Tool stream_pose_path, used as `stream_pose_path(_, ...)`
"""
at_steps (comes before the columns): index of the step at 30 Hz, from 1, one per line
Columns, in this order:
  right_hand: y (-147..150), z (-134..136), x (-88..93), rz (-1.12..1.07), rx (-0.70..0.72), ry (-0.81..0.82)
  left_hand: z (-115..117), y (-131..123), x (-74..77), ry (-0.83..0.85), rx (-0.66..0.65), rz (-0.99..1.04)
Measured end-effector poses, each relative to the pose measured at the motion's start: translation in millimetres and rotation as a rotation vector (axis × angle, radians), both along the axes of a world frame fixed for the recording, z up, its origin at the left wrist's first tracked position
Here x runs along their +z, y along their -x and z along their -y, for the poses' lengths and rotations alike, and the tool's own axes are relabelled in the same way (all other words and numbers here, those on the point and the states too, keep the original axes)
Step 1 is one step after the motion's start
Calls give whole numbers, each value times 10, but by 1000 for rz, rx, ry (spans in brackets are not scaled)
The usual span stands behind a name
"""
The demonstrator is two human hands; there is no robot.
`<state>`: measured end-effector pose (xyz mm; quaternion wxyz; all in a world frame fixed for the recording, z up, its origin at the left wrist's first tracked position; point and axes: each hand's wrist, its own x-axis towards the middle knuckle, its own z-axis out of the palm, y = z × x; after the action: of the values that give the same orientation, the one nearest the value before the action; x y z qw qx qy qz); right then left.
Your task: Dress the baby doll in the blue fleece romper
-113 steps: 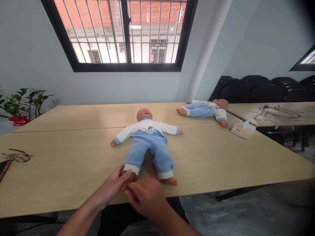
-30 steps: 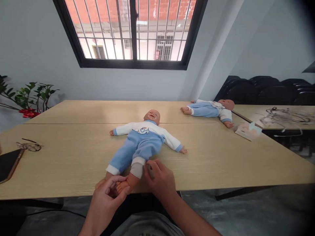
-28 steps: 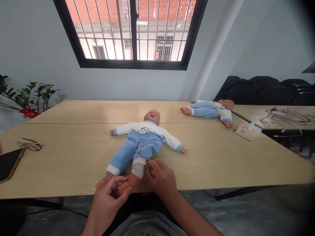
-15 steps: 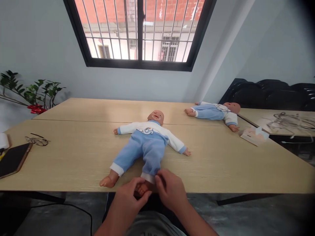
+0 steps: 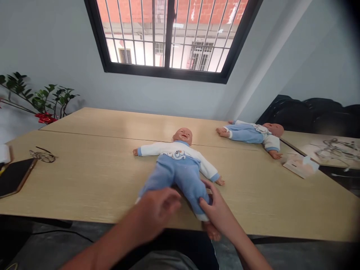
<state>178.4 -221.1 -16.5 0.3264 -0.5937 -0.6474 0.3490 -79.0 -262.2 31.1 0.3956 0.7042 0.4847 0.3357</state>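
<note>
A baby doll (image 5: 182,165) in a white top and blue trousers lies face up on the wooden table (image 5: 92,168), its head toward the window. On the doll's lower trouser leg at the right, the fingers and thumb of my right hand (image 5: 219,210) are closed round the blue cloth. That leg's bare foot pokes out past the table's front edge. My left hand (image 5: 157,208), blurred by motion, is over the other trouser leg and hides its lower part; whether its fingers touch the cloth cannot be made out.
A second doll (image 5: 244,133) in like clothes lies at the back right, near a small white box (image 5: 300,165). Glasses (image 5: 43,154) and a dark tablet (image 5: 17,176) lie at the left. Cables (image 5: 337,150) are on the far right surface.
The doll's right-side leg has swung to the right with my right hand. My left hand has come off its foot and moved up over the other leg. The view has shifted slightly.
</note>
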Motion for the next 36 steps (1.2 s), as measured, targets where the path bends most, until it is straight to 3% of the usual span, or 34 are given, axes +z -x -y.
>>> stream_pose_path(2, -183, -14, 113, 70, 43, 35, -391, 316, 49, -97, 183, -54)
stream_pose_path(4, -313, -77, 284, 139, 117, 54, -813, 545, -28, -172, 293, -75)
stream_pose_path(7, -242, -313, 602, 222, 152, -107, -1330, 645, -255, -162, 194, -24)
stream_pose_path(10, 186, -689, 828, 344, 245, -407, -1608, 532, -432, -112, -4, 0)
stream_pose_path(12, 536, -955, 865, 496, 398, -492, -1677, 426, -496, -158, -28, -46)
stream_pose_path(14, 813, -1178, 830, 668, 503, -520, -1685, 337, -543, -224, 50, -70)
stream_pose_path(17, 993, -1367, 756, 806, 563, -546, -1641, 256, -612, -332, 164, -7)
stream_pose_path(19, 993, -1402, 736, 798, 550, -535, -1614, 237, -656, -365, 145, 52)
stream_pose_path(22, 943, -1386, 726, 768, 521, -519, -1616, 253, -700, -285, 73, 103)
stream_pose_path(25, 909, -1347, 666, 761, 587, -608, -1654, 293, -720, -205, 35, 141)
stream_pose_path(29, 843, -1265, 542, 666, 625, -717, -1683, 313, -728, -261, 1, 109)
stream_pose_path(36, 848, -1148, 625, 487, 466, -403, -1690, 251, -759, -142, 32, 285)
